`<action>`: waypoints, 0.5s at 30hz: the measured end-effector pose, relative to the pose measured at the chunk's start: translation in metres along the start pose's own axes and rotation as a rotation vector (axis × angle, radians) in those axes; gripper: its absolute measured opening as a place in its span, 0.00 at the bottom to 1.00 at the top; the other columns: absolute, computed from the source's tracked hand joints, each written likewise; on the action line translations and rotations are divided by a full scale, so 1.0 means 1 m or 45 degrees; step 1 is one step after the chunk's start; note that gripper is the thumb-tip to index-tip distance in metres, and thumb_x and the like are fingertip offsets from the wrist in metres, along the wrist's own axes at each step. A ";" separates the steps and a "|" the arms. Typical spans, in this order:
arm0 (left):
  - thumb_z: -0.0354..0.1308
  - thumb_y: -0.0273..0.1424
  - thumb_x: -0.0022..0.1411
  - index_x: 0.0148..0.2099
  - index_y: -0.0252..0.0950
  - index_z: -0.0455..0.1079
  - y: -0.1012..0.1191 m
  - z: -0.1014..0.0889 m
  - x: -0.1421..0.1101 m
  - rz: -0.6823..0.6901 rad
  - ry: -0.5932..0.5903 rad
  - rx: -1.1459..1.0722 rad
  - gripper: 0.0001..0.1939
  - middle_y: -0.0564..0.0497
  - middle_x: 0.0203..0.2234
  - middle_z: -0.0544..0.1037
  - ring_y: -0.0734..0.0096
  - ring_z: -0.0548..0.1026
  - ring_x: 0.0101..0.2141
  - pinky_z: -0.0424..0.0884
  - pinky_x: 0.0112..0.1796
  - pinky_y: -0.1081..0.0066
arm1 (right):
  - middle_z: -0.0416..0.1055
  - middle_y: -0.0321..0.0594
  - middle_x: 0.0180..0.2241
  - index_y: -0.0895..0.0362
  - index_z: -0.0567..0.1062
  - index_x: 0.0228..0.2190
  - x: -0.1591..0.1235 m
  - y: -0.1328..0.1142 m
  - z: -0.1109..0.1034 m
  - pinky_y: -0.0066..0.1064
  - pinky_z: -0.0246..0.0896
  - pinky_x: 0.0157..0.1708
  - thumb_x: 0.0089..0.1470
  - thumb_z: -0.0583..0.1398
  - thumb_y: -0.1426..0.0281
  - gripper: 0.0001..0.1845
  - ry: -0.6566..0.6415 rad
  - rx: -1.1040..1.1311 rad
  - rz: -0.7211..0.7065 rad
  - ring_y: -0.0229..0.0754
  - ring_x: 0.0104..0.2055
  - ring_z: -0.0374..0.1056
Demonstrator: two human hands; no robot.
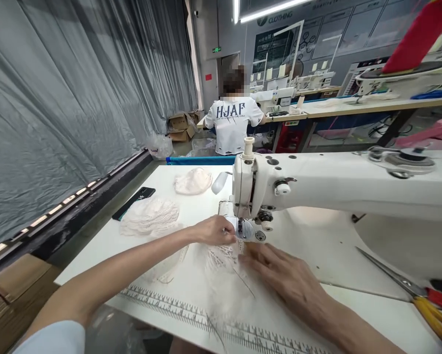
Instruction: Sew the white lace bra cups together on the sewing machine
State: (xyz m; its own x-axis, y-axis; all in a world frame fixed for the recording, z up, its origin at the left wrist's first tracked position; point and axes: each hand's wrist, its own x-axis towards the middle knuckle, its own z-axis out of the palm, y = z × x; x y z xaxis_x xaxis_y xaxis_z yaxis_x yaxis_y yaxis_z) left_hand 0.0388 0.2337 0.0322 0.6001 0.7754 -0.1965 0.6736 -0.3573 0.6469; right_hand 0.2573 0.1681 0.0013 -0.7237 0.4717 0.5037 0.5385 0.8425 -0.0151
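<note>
A white sewing machine (245,187) stands over the table, its needle and presser foot (240,227) close to both hands. My left hand (216,230) is closed just left of the foot, fingertips pinched at the edge of white lace fabric (222,258). The lace runs from the foot toward me, and its sheer near part blends into the tabletop. Low and flat, my right hand (279,270) lies with fingers stretched toward the foot, touching the lace's right side; its fingertips are partly hidden. A dark thread (245,282) trails across the lace.
Left on the table are a lace pile (150,216), a dark phone-like object (135,200) and a pale fabric piece (193,181). Scissors (401,280) with yellow handles lie right. A ruler strip (191,314) follows the near edge. A person (233,118) sits ahead.
</note>
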 end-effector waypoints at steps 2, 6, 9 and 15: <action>0.54 0.30 0.54 0.29 0.31 0.71 0.000 -0.002 0.000 -0.001 -0.006 -0.011 0.08 0.56 0.19 0.70 0.81 0.62 0.20 0.55 0.20 0.80 | 0.70 0.46 0.44 0.58 0.70 0.43 0.006 0.003 0.005 0.29 0.63 0.28 0.58 0.45 0.81 0.19 -0.013 0.010 -0.073 0.42 0.39 0.67; 0.55 0.29 0.55 0.31 0.32 0.73 0.001 -0.006 0.001 0.039 -0.014 0.050 0.07 0.56 0.21 0.72 0.82 0.63 0.21 0.57 0.23 0.80 | 0.69 0.47 0.48 0.60 0.70 0.46 0.005 0.006 0.014 0.33 0.63 0.33 0.59 0.45 0.80 0.19 -0.086 0.063 -0.094 0.46 0.47 0.64; 0.56 0.29 0.57 0.32 0.34 0.74 0.001 -0.007 0.003 0.136 0.001 0.203 0.07 0.54 0.25 0.75 0.79 0.68 0.25 0.59 0.26 0.79 | 0.67 0.46 0.51 0.59 0.69 0.47 0.001 0.007 0.015 0.35 0.61 0.35 0.59 0.45 0.80 0.19 -0.134 0.077 -0.121 0.47 0.50 0.62; 0.57 0.32 0.59 0.33 0.36 0.74 -0.003 -0.004 0.003 0.275 0.100 0.433 0.07 0.54 0.28 0.76 0.76 0.71 0.27 0.60 0.27 0.78 | 0.68 0.44 0.51 0.60 0.69 0.48 0.004 0.008 0.014 0.37 0.57 0.36 0.59 0.46 0.80 0.19 -0.113 0.066 -0.159 0.47 0.50 0.62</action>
State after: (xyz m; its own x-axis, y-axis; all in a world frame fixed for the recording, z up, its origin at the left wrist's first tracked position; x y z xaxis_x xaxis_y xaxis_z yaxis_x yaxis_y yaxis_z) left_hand 0.0373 0.2390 0.0327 0.7174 0.6964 -0.0177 0.6479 -0.6577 0.3842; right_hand 0.2528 0.1799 -0.0088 -0.8199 0.3818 0.4265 0.4210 0.9071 -0.0028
